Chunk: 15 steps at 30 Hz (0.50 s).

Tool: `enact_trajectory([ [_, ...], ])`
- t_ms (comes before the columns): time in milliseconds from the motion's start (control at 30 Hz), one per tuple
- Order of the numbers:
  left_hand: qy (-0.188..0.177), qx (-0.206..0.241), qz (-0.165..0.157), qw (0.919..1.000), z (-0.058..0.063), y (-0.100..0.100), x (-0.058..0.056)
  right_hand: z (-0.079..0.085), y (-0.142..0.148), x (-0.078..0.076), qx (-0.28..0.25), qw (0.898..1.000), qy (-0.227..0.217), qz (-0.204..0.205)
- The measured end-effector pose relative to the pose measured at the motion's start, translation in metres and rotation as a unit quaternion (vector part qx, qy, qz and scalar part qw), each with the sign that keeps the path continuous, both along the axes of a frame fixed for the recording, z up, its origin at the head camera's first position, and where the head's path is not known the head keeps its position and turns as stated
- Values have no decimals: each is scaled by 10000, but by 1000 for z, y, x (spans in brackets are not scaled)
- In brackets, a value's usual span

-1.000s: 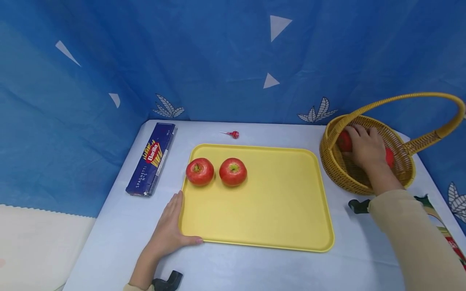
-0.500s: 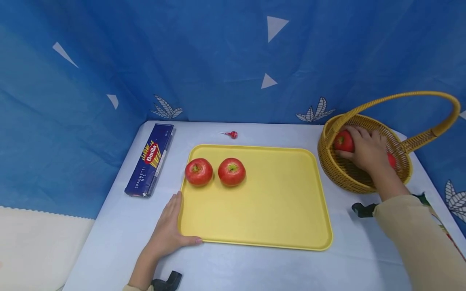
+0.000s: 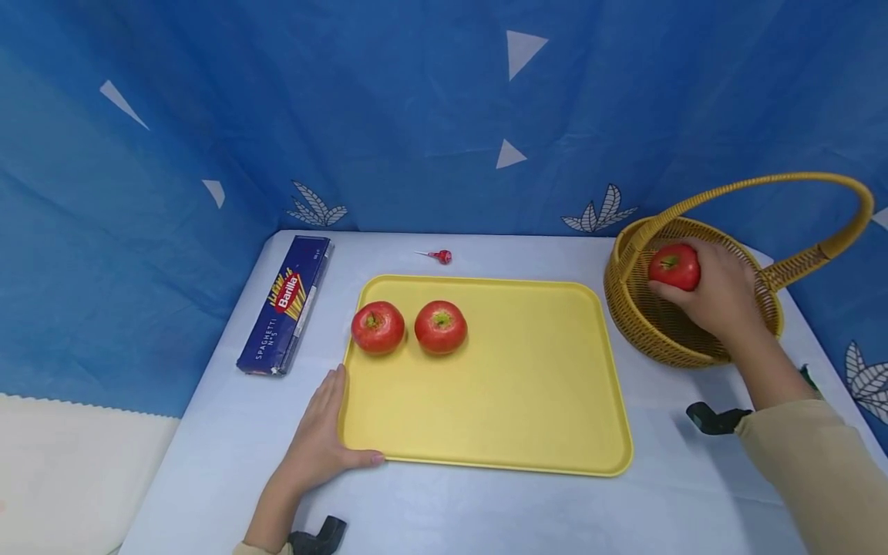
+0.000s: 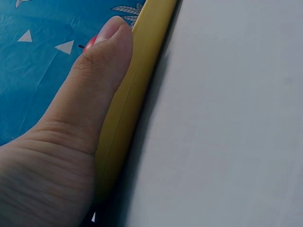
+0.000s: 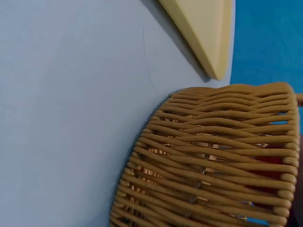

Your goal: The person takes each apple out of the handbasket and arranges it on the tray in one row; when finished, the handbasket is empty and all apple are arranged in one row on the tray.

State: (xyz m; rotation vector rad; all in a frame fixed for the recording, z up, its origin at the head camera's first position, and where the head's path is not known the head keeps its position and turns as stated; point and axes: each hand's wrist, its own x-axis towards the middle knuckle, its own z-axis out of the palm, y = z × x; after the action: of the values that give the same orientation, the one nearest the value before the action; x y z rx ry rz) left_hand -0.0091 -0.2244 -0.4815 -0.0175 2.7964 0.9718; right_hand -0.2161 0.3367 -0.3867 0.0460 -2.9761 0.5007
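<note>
A red apple [image 3: 675, 267] is gripped in my right hand [image 3: 724, 289], inside the mouth of the wicker basket [image 3: 641, 331]. The basket's far right interior lies hidden behind that hand and wrist. My left hand [image 3: 319, 432] rests at the near left corner of the yellow tray [image 3: 513, 401], fingers straight along its left side and thumb along the front edge. In the left wrist view the thumb [image 4: 90, 90] lies against the tray's rim [image 4: 125, 113]. Two more red apples, a left one [image 3: 378, 327] and a right one [image 3: 441, 327], sit side by side on the tray's upper left.
A blue spaghetti box [image 3: 286, 304] lies left of the tray. Behind the tray is a red lollipop [image 3: 444, 257]. The basket's tall handle [image 3: 770, 181] arches over its right side. A blue curtain [image 3: 416, 116] hangs along the table's back edge.
My right hand has drawn the apple up and to the right within the basket, so more of it shows. The other red item in the basket is now hidden. My left hand stays put.
</note>
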Motion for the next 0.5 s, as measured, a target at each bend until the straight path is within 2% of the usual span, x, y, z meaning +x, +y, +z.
enact_trajectory([
  [200,-69,-25,14,10000,1,1,0,8,-5,23,-656,9973,208,-244],
  [500,-110,-22,37,9999,3,1,0,18,-17,56,-1550,9846,718,-373],
])
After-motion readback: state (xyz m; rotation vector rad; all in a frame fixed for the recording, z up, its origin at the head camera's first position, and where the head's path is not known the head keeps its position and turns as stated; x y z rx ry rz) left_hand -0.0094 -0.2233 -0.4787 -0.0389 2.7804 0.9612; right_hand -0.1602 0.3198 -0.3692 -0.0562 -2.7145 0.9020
